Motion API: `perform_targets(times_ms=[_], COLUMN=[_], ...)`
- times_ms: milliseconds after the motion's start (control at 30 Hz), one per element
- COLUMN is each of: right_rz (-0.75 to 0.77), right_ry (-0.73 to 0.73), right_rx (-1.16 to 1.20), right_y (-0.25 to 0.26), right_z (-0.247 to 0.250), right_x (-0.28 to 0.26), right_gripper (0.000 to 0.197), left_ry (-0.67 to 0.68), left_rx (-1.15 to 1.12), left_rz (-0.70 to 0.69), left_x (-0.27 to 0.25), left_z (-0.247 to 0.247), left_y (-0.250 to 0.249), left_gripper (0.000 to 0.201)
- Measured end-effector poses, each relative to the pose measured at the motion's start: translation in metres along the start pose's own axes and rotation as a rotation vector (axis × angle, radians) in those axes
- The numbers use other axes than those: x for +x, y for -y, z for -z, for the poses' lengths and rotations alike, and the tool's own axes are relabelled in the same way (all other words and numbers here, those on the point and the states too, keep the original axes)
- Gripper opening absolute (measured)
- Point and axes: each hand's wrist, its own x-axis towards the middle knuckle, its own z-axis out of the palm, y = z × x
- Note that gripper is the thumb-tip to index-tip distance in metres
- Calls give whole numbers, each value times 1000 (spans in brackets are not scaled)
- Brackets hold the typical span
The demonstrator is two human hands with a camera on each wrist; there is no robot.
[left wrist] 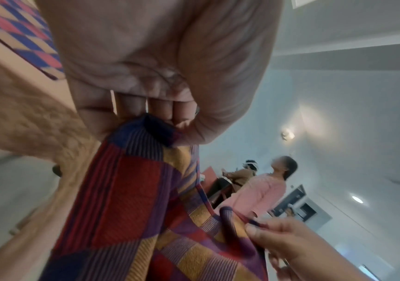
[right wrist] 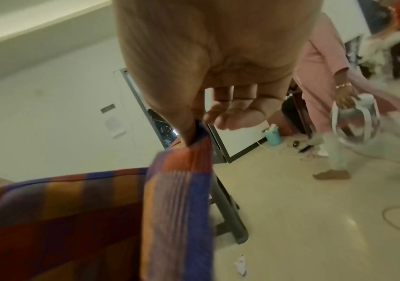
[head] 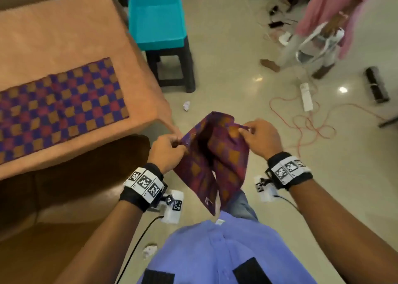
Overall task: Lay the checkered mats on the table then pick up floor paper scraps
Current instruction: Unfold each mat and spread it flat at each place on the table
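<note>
One checkered mat (head: 60, 109) in blue, red and orange lies flat on the peach-covered table (head: 64, 31). A second checkered mat (head: 215, 161) hangs crumpled in the air over the floor in front of me. My left hand (head: 170, 152) pinches its left edge (left wrist: 155, 131), just off the table's corner. At its upper right edge (right wrist: 194, 140), my right hand (head: 258, 137) pinches the cloth between thumb and forefinger. Crumpled paper scraps lie on the floor: one (head: 186, 106) beyond the mat, another (head: 149, 250) near my feet, and one (right wrist: 240, 265) in the right wrist view.
A teal tray (head: 157, 18) sits on a dark stool (head: 172, 68) beside the table. A brown sofa (head: 53, 208) is at my left. Another person in pink (head: 323, 25) stands at the right, with a power strip (head: 305, 97) and red cable (head: 312, 126) on the floor.
</note>
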Motion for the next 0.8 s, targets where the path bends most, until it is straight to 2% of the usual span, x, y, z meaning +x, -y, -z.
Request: perform_targets(times_ms=[67, 133, 200, 267, 367, 500, 633, 733, 800], right_rz=[-11, -57, -130, -171, -116, -53, -25, 23, 77], right_ry=[40, 90, 122, 148, 156, 141, 97, 111, 142], right_rx=[-34, 29, 232, 443, 649, 859, 1090, 1233, 1236], right_y=[-19, -31, -34, -28, 0, 56, 136, 208, 260], right_z=[13, 16, 16, 17, 23, 34, 52, 61, 58], right_x=[61, 96, 132, 167, 216, 288, 358, 407, 441], right_gripper=[21, 16, 12, 18, 24, 22, 23, 24, 24], left_ry=[-76, -94, -107, -150, -265, -529, -752, -843, -896], left_rx=[-46, -89, -134, -163, -167, -165, -232, -144, -74], left_rz=[54, 70, 80, 68, 85, 26, 46, -17, -19], left_x=[27, 44, 63, 82, 112, 145, 185, 212, 234], left_z=[7, 10, 11, 16, 43, 123, 231, 315, 375], left_y=[-11, -20, -35, -58, -83, -107, -109, -115, -108], left_gripper=[17, 13, 8, 10, 17, 14, 23, 28, 23])
